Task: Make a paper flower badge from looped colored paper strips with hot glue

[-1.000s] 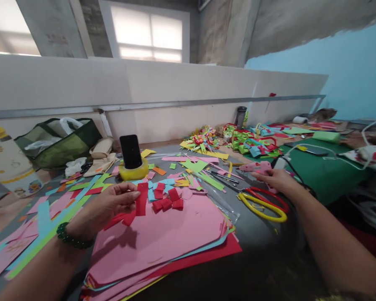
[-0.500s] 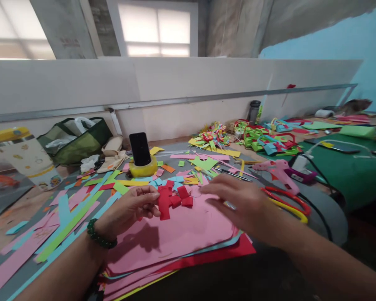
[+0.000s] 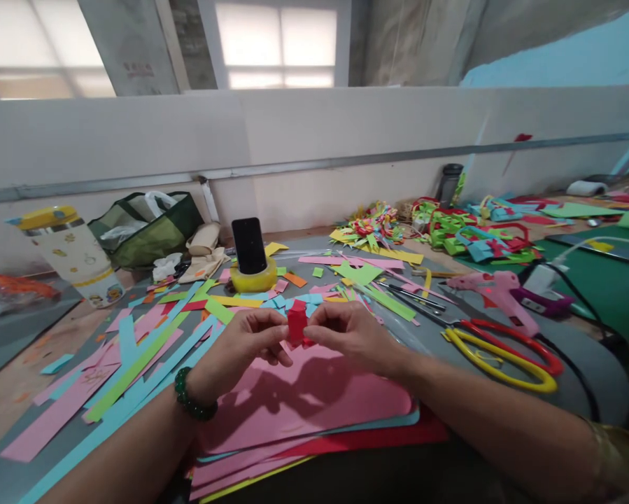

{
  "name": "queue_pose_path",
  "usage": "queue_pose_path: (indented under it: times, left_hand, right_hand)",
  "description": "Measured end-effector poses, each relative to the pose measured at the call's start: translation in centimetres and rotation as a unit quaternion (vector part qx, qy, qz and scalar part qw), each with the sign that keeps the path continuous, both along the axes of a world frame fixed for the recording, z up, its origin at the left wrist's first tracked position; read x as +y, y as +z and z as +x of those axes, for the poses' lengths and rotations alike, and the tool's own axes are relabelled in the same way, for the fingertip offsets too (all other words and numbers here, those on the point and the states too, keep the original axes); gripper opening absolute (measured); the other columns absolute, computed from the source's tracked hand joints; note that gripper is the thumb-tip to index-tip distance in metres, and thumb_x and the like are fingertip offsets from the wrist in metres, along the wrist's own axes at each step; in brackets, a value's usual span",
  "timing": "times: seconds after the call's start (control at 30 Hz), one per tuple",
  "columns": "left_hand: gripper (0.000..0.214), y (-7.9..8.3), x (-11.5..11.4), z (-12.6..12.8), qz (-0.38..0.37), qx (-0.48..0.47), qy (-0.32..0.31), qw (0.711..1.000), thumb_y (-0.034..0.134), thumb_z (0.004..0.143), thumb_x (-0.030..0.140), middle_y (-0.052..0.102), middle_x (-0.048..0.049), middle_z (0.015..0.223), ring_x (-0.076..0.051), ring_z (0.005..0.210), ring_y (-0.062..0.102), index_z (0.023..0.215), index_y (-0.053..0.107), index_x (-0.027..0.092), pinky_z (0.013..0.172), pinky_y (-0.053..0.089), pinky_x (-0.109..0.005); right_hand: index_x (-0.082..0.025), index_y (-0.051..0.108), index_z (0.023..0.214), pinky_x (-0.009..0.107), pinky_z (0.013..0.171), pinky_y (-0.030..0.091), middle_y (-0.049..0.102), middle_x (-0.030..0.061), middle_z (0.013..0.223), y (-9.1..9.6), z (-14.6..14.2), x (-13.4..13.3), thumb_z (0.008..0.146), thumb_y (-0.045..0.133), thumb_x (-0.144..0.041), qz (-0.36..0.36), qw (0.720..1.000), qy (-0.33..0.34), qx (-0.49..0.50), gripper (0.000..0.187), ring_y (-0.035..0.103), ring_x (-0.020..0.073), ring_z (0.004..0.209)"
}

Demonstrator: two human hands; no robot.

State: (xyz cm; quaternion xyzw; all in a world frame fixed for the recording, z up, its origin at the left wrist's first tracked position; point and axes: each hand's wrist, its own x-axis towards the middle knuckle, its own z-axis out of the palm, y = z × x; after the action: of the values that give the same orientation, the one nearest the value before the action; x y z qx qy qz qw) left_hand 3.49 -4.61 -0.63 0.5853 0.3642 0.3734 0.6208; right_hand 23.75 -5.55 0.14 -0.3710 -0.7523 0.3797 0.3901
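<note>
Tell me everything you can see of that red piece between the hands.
The red piece is small, bright and looks like paper or thin felt. It is held upright, taller than wide, with what may be a fold at its top. The left hand holds its left edge and the right hand its right, above the pink sheets. More red shows at its lower right; I can't tell whether it is attached.

Bright windows (image 3: 308, 38) glow above a pale partition (image 3: 136, 133), blue wall (image 3: 581, 63) at right.
</note>
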Motion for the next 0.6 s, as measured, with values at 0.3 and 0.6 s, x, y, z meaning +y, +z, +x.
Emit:
queue_pose_path:
  times: [0.3,0.6]
  left_hand:
    - [0.027,0.5,-0.4,0.5,0.062,0.066,0.023,0.996,0.077,0.068,0.039,0.065,-0.0002,0.06,-0.012,0.053,0.065,0.073,0.069,0.013,0.051,0.045,-0.019]
    - [0.021,0.6,-0.5,0.7,0.099,0.088,0.013,0.991,0.074,0.071,0.034,0.065,-0.0008,0.059,-0.013,0.052,0.064,0.072,0.069,0.013,0.049,0.044,-0.019]
  right_hand:
    - [-0.015,0.061,0.066,0.022,0.048,0.029,0.051,-0.0048,0.055,-0.6,0.4,1.3,0.073,0.07,-0.041,-0.149,0.988,-0.02,0.021,0.028,0.04,0.0065,0.05]
    - [-0.016,0.06,0.066,0.022,0.048,0.029,0.054,-0.0035,0.059,-0.5,0.0,1.1,0.071,0.068,-0.031,-0.182,0.983,-0.021,0.024,0.017,0.041,0.0071,0.052]
